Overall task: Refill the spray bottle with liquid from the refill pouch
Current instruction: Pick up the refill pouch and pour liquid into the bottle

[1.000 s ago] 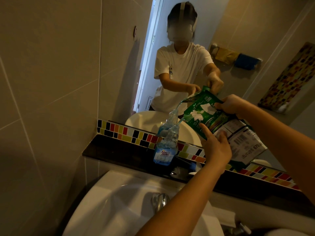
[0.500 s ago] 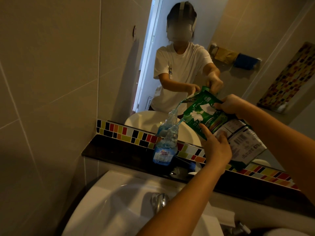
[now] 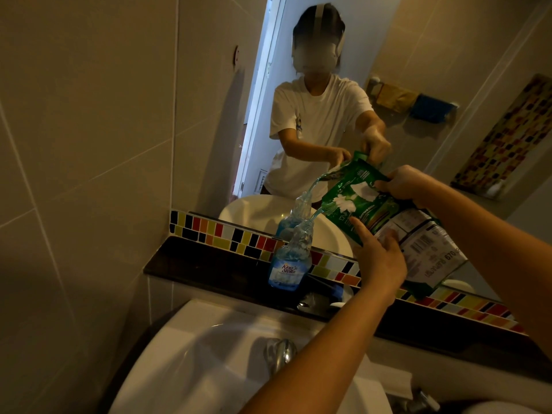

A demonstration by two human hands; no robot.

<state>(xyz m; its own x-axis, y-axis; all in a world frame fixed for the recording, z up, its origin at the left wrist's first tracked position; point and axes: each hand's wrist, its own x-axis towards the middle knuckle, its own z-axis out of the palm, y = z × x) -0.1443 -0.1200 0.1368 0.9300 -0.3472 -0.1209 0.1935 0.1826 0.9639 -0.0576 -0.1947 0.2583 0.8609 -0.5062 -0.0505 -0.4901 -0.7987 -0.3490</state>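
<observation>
I tip the green plastic refill pouch [image 3: 385, 222], gripped in my left hand [image 3: 380, 259] and right hand [image 3: 407, 183], over the clear, uncapped spray bottle [image 3: 291, 258] at the dark ledge's [image 3: 191, 264] front edge (mirror just behind), where a wavering stream could spill toward the white basin [image 3: 185, 369].

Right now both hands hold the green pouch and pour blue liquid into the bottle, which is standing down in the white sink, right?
Not quite. Both hands do hold the green pouch, left hand below and right hand on top, pouring blue liquid into the bottle. But the head view shows the bottle standing on the dark ledge behind the white sink, not in it.
</observation>
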